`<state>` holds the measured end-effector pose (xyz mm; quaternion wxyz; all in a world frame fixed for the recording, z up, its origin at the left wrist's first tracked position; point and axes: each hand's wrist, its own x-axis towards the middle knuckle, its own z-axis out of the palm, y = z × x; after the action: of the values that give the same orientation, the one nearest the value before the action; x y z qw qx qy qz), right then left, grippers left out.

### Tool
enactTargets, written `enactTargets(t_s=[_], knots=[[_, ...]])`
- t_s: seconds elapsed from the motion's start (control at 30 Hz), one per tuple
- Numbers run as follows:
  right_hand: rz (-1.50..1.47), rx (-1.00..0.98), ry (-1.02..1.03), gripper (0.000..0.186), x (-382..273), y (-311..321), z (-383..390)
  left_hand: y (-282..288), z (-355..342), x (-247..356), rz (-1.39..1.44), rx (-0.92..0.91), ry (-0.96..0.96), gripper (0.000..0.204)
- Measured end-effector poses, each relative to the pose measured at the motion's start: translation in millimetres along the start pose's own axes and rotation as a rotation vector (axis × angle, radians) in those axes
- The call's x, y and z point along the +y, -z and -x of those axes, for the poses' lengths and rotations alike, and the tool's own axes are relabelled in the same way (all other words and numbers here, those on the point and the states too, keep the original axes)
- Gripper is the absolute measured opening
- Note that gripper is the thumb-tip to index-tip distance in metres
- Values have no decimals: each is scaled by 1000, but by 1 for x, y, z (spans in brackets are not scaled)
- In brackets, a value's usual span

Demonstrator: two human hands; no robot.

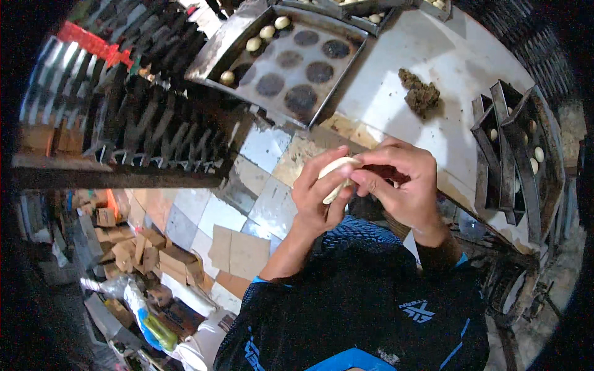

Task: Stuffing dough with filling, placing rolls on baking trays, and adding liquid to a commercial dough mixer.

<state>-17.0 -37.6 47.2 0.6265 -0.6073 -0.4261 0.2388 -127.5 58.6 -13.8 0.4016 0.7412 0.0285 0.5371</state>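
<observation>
A pale, flattened piece of dough [337, 168] is cupped in my left hand [309, 195], whose fingers curl round it. Thumb and index finger of my right hand [405, 173] press together at the dough's right edge. What lies inside the dough is hidden by my fingers. On the white table [458, 55] beyond my hands sits a lump of brown, crumbly filling [421, 96]. A dark metal baking tray [346, 80] at the table's far left bears several round dough balls [267, 32] along its left side.
Stacked metal trays [516, 148] with more dough balls stand at the right edge of the table. Other trays [346, 8] sit at the far edge. To the left are racks of dark trays [142, 117]. Cardboard boxes [176, 263] and plastic bags clutter the tiled floor.
</observation>
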Motion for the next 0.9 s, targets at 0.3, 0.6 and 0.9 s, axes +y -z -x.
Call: enactTargets(t_s=[0.3, 0.6, 0.9], knots=[[492, -88, 529, 31, -25, -49, 32, 49, 44, 35, 146, 53, 305, 54], [171, 129, 356, 30, -23, 38, 74, -45, 18, 40, 428, -24, 164, 34], [121, 445, 448, 20, -8, 224, 150, -297, -34, 96, 985, -564, 58, 57]])
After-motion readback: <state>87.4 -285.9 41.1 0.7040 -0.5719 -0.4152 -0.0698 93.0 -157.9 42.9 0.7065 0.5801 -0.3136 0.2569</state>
